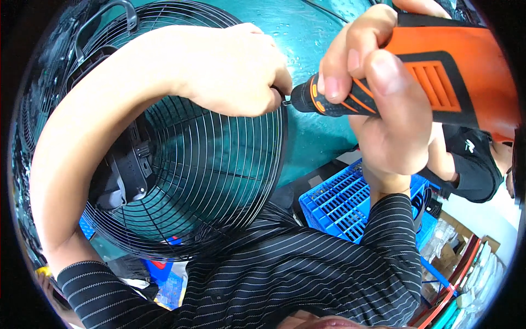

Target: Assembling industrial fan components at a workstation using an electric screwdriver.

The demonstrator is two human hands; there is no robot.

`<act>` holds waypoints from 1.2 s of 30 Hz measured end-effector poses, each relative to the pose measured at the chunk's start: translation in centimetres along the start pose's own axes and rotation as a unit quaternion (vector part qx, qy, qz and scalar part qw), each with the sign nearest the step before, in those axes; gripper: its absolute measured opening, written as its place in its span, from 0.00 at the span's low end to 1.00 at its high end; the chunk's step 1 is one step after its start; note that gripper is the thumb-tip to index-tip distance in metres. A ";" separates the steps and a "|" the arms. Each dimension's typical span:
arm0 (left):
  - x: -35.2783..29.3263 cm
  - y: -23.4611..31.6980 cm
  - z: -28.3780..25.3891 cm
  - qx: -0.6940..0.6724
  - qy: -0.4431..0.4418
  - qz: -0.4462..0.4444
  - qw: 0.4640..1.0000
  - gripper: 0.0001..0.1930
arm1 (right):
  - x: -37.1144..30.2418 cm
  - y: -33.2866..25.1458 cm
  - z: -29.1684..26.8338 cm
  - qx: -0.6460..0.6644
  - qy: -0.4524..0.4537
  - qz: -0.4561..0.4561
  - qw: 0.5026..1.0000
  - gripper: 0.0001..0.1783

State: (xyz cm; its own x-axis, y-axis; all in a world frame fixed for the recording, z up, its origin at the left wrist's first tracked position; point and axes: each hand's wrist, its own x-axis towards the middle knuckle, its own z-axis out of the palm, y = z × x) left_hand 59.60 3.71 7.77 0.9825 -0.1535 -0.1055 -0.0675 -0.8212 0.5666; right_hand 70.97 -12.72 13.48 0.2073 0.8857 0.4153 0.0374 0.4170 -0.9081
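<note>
Power drill [485, 71] held up to rim of wire fan cage [219, 164], both hands occupied.
Drill clamped in right hand [400, 120], fingers and thumb wrapped round its front body; chuck [303, 98] aimed left, bit [286, 102] ending just beside the left fingertips at the cage rim. Left hand [238, 71] curled tight on the upper right stretch of rim, forearm arched over the cage; small dark part at its fingertips mostly covered, can't be identified. Cage located left of the drill, over the green worktop [318, 131]; dark bracket [129, 170] seen through the wires. Blue crate [310, 211] placed below the drill. Black-clad co-worker [471, 183] partly seen at far right.
</note>
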 end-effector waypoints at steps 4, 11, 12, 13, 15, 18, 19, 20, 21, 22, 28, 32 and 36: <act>0.0 0.7 -0.7 0.014 -0.042 -0.008 0.999 0.18 | 1.3 0.8 1.6 -0.012 -0.014 0.001 1.000 0.28; -0.6 0.7 -0.6 -0.004 -0.059 -0.017 0.998 0.10 | 1.5 1.1 2.1 -0.027 -0.013 0.021 0.999 0.29; -0.4 0.7 -0.5 -0.020 -0.053 -0.015 0.998 0.10 | 1.5 1.0 1.9 -0.038 -0.020 0.009 0.999 0.29; -0.3 0.6 -0.5 -0.020 -0.051 -0.012 0.998 0.10 | 1.6 0.7 1.9 -0.023 -0.016 0.025 0.999 0.30; -0.2 0.4 -0.4 -0.002 -0.048 0.013 0.999 0.10 | 1.7 0.7 2.3 -0.026 -0.013 0.023 0.999 0.29; -0.5 0.2 -0.4 -0.005 -0.043 0.015 0.999 0.10 | 1.9 0.8 2.5 -0.016 -0.012 0.024 1.000 0.29; -0.6 0.3 -0.5 -0.005 -0.042 0.013 0.999 0.10 | 2.0 0.8 2.5 -0.003 -0.015 0.028 0.999 0.29; -0.5 0.3 -0.5 -0.001 -0.044 0.015 0.999 0.10 | 2.0 0.9 2.4 -0.006 -0.014 0.027 1.000 0.29; -0.4 0.3 -0.6 0.003 -0.046 0.016 0.999 0.09 | 2.0 1.0 2.3 -0.039 -0.019 0.019 0.999 0.29; -0.3 0.3 -0.7 0.004 -0.045 0.018 0.999 0.09 | 2.0 1.1 2.2 -0.073 -0.024 0.010 0.997 0.29; -0.3 0.6 -1.2 0.007 -0.066 -0.044 0.997 0.17 | 1.8 2.6 1.4 -0.035 -0.021 -0.015 0.999 0.30; -0.3 0.1 -0.5 0.019 -0.024 0.000 1.000 0.18 | 2.6 0.5 1.7 0.042 -0.104 0.048 0.992 0.31; -0.2 0.5 -1.0 0.014 -0.049 -0.005 0.999 0.19 | 1.5 4.3 -1.7 0.150 -0.141 -0.017 0.978 0.31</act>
State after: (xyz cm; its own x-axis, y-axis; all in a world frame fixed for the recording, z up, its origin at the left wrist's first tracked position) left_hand 59.50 3.82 8.89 0.9616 -0.1977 -0.1903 -0.0650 -0.8378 0.5422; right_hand 73.14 -9.96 10.13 -0.0686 0.8734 0.4822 -0.2576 0.4514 -0.8543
